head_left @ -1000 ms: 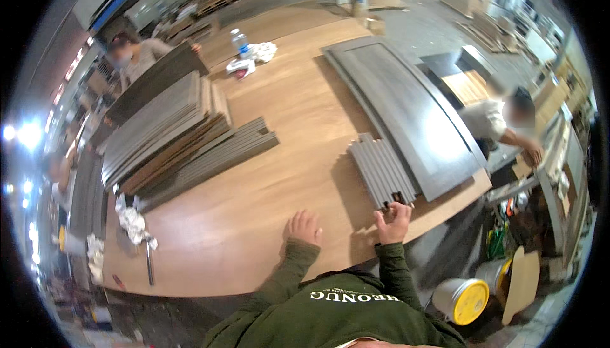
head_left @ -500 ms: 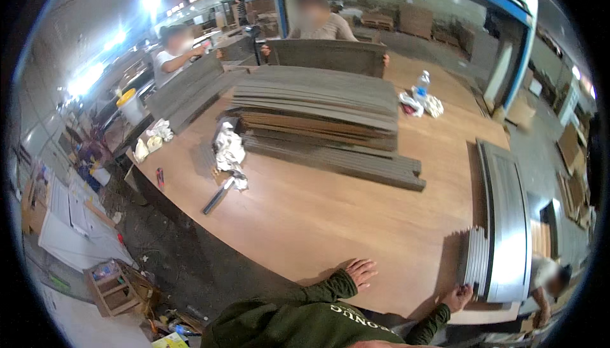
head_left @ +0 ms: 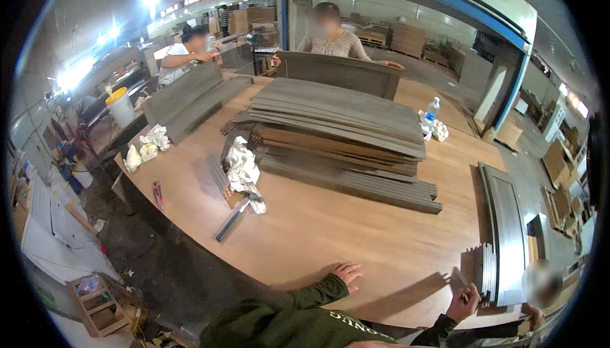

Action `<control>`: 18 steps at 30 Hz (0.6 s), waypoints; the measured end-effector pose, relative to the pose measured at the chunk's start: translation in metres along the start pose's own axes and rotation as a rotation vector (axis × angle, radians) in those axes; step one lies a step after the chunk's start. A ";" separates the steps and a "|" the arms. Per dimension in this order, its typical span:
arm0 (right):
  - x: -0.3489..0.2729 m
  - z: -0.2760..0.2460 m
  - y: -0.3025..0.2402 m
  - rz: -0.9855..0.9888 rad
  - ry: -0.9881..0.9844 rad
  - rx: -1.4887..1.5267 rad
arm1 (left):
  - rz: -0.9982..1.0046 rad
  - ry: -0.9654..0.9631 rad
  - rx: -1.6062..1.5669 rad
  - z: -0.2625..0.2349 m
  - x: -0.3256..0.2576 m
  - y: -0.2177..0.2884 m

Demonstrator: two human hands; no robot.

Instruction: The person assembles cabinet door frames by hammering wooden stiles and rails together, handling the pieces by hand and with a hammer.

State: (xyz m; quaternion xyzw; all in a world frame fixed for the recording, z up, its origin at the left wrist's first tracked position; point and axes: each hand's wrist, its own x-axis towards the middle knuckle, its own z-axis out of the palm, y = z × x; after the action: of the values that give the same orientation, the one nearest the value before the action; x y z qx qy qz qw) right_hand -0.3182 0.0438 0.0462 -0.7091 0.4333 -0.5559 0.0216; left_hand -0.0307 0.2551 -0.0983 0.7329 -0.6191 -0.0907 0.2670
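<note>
My left hand (head_left: 347, 275) rests flat on the brown tabletop (head_left: 381, 246) near its front edge, fingers spread and holding nothing. At the right front corner my right hand (head_left: 464, 303) grips a thin grey strip (head_left: 458, 279), tilted up off the table and casting a long shadow. Right beside it is a stack of similar grey strips (head_left: 488, 272) with uneven ends. That stack lies against several grey framed panels (head_left: 506, 240) along the table's right side. The far end of the held strip is partly lost in blur.
Mid-table stands a large pile of grey boards (head_left: 337, 119). Left of it lie a crumpled white cloth (head_left: 241, 165), a hammer (head_left: 232, 219) and a red utility knife (head_left: 157, 195). A water bottle (head_left: 433, 109) stands beyond. Two people handle panels across the table; another person (head_left: 540, 284) is at right.
My right hand has lifted a strip away from the stack's near end. My left hand stays flat on the table. The view has shifted slightly; the far person's panel has moved a little.
</note>
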 end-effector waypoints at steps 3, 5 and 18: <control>0.014 0.011 -0.041 0.028 -0.191 0.291 | -0.068 -0.013 -0.280 -0.002 0.030 0.028; 0.027 0.025 -0.109 -0.160 -0.376 0.266 | 0.047 0.010 -0.613 -0.009 0.048 0.034; -0.021 0.313 0.073 0.462 -0.420 0.148 | -0.963 0.182 -1.818 -0.034 0.013 -0.084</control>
State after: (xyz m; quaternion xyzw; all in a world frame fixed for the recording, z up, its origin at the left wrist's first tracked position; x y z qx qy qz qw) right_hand -0.1093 -0.1294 -0.1269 -0.6877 0.5273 -0.4079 0.2876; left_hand 0.0599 0.2592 -0.1096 0.4285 0.0648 -0.5659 0.7013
